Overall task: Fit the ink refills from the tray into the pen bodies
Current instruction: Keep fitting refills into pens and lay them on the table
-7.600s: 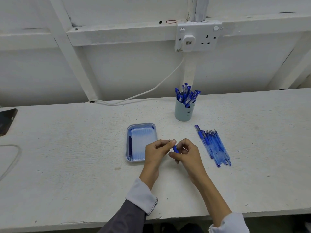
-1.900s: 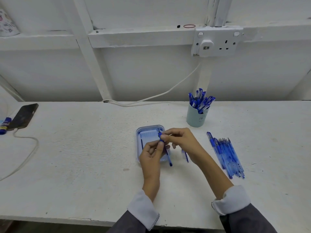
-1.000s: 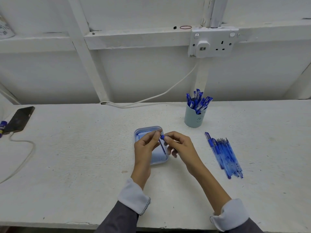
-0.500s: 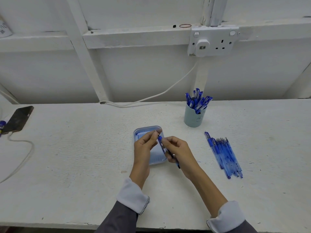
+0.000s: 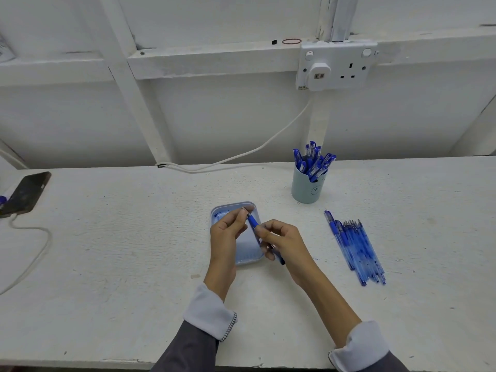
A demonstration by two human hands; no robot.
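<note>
My right hand [image 5: 281, 244] grips a blue pen body [image 5: 253, 224] that slants from upper left to lower right over the pale blue tray [image 5: 248, 260]. My left hand [image 5: 228, 232] pinches the pen's upper tip end between thumb and fingers. Both hands hover above the tray and hide most of its inside. A row of several blue pen bodies [image 5: 355, 249] lies on the table to the right of my hands.
A light blue cup [image 5: 307, 187] holding several blue pens stands behind the tray to the right. A dark phone [image 5: 25, 193] with a white cable [image 5: 32, 253] lies at the far left. A socket [image 5: 335, 65] and its white cord [image 5: 241, 154] are on the wall behind.
The pen has tilted flatter in my right hand and its lower end sticks out further below the fingers. My left hand's fingers have shifted to the pen's tip.
</note>
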